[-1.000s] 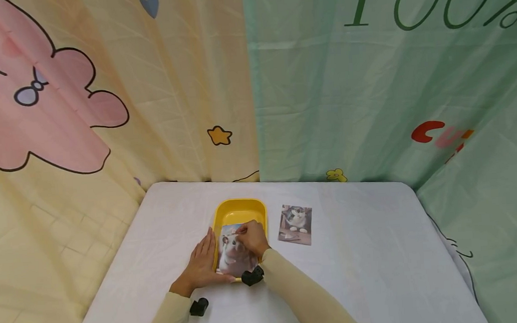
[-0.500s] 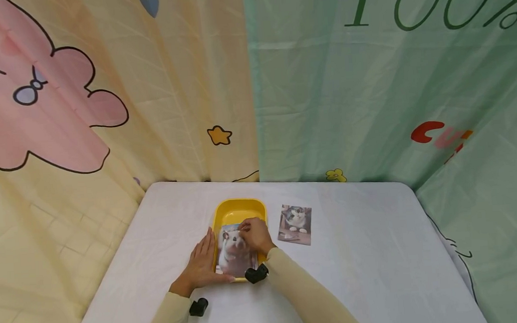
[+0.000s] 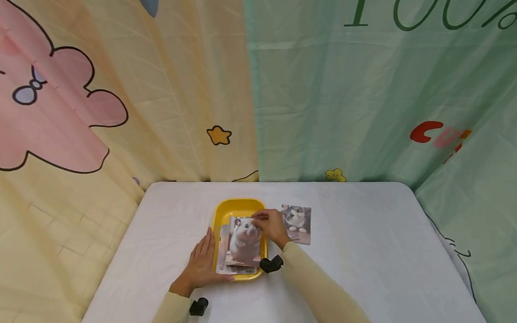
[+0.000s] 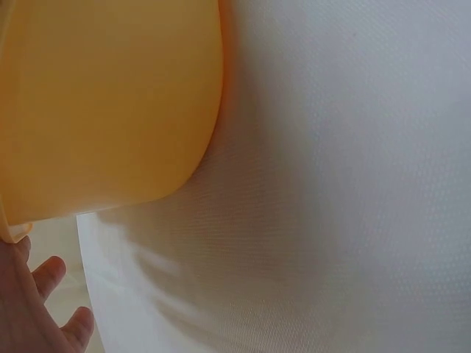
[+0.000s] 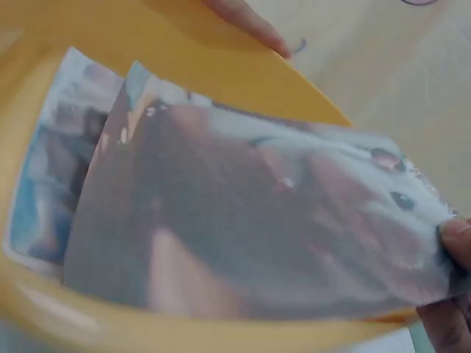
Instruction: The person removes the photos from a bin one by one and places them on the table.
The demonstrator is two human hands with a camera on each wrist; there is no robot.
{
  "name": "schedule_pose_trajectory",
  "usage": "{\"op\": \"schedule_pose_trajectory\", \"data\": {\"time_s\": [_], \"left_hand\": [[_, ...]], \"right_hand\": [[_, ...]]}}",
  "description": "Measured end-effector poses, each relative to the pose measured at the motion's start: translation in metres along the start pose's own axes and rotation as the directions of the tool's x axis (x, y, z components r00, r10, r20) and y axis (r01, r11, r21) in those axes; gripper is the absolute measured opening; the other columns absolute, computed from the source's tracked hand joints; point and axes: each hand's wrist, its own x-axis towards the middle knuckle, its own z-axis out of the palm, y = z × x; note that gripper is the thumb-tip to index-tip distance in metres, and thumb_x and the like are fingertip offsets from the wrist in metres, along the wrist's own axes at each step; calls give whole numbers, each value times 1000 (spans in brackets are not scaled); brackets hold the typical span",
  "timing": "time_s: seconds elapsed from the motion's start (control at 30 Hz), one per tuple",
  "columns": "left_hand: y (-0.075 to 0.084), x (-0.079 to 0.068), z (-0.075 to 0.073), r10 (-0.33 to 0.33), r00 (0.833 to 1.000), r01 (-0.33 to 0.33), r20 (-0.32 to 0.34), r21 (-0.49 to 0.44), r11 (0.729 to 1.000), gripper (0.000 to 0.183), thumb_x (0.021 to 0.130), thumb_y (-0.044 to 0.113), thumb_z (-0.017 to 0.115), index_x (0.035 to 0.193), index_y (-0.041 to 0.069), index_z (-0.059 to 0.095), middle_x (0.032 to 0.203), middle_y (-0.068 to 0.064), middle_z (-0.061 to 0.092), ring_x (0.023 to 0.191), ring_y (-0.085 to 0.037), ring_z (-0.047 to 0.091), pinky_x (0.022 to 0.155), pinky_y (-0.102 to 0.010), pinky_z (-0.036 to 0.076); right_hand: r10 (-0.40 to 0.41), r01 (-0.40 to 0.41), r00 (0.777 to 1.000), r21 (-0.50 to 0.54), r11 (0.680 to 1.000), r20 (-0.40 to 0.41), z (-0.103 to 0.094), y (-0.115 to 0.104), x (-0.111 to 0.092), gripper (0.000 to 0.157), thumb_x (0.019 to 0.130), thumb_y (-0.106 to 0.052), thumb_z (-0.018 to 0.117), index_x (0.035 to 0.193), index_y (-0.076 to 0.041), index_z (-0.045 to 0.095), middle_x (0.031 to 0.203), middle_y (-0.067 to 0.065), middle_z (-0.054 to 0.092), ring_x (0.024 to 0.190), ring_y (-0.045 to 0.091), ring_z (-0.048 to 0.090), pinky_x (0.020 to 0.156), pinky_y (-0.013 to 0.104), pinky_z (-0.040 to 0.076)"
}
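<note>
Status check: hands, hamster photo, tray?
Right hand pinches hamster photo over yellow tray. Left hand flat against tray side. Cat photo lies beside it.

A rectangular cat photograph lay flat on the white cloth-covered tabletop. Behind it hung a yellow cartoon-printed curtain and, to its right, a pale green printed curtain.
</note>
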Motion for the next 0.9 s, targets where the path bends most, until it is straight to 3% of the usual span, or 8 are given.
{"op": "schedule_pose_trajectory", "data": {"time_s": [0.17,0.33,0.43,0.67,0.9], "left_hand": [[1,-1,-1,-1,1000,1,-2,-14,1000,144,59,74,74,151,-5,-3,160,-19,-10,146,-37,4,115,-57,9],[1,-1,-1,-8,1000,8,-2,-18,1000,145,59,73,75,151,-6,-3,160,-19,-10,146,-37,4,115,-57,10],[1,0,0,-16,1000,16,-4,-9,1000,145,58,74,75,151,-6,-3,160,-19,-9,146,-37,4,115,-57,10],[1,1,0,-20,1000,20,-2,-17,1000,145,58,73,76,151,-5,-4,160,-19,-10,146,-37,4,115,-56,9],[0,1,2,-16,1000,16,-9,-15,1000,146,58,74,75,151,-5,-4,160,-19,-10,146,-37,4,115,-57,9]], "right_hand": [[21,-14,997,106,994,-70,-20,8,8,14,86,-4,72,98,3,73,90,14,72,78,18,68,67,27,56],[119,-82,982,233,969,-146,-47,15,16,16,84,-4,73,98,3,73,88,14,72,74,12,66,63,24,55],[151,-103,973,258,961,-174,-66,21,19,16,84,-4,74,99,3,73,87,14,72,73,12,66,63,23,54],[192,-143,958,225,964,-211,-118,45,18,21,85,-7,73,104,3,72,91,8,72,78,6,64,68,18,52],[236,-204,944,155,967,-231,-164,66,11,25,90,-6,67,112,6,67,103,16,70,82,3,61,70,14,51]]}}
